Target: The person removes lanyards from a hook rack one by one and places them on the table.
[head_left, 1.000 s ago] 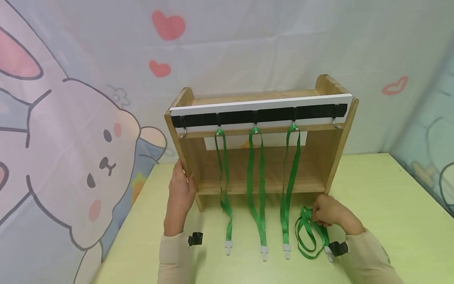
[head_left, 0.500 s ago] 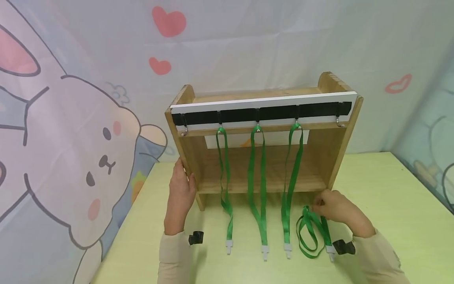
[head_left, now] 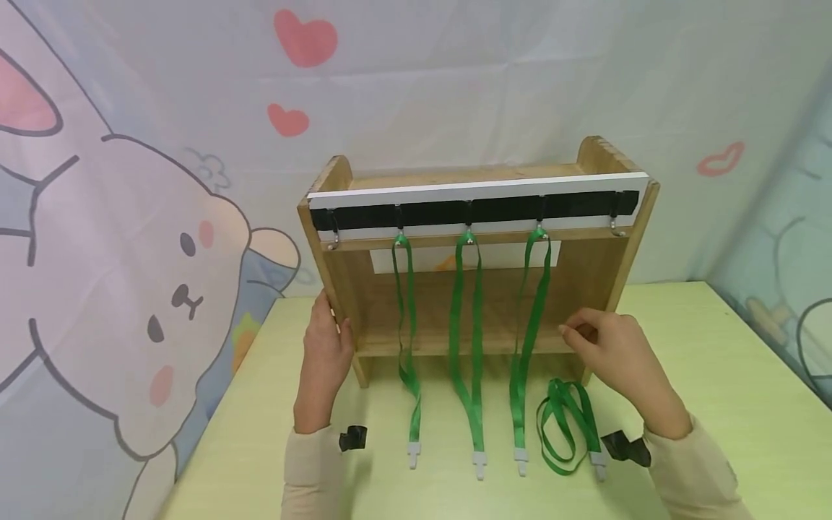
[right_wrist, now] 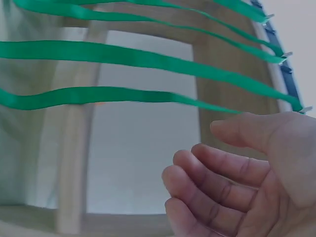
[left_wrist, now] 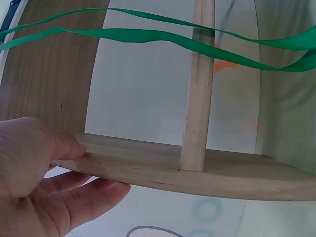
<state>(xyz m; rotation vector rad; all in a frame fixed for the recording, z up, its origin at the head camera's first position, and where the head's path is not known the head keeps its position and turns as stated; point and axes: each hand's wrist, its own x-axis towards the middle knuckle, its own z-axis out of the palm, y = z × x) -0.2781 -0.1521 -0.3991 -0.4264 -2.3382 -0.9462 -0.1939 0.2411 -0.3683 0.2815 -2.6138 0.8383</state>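
Note:
A small wooden shelf (head_left: 611, 289) stands on the table, with a row of metal hooks along its top front strip. My left hand (head_left: 327, 347) grips its left side panel; in the left wrist view the thumb lies inside the panel (left_wrist: 148, 180) and the fingers outside. Three green lanyards (head_left: 477, 347) hang from the middle hooks, their white clips near the table. A folded green lanyard (head_left: 564, 426) lies on the table at the right front. Above it, by the shelf's lower right, my right hand (head_left: 617, 350) hovers with loosely curled fingers, holding nothing.
At the far left and far right of the strip, the left hook (head_left: 334, 242) and the right hook (head_left: 616, 227) hold no lanyard. A printed cloth backdrop (head_left: 455, 87) rises behind the pale yellow table (head_left: 702, 361).
My right hand has let go of the folded lanyard and risen away from it toward the shelf. The left hand keeps its grip on the side panel.

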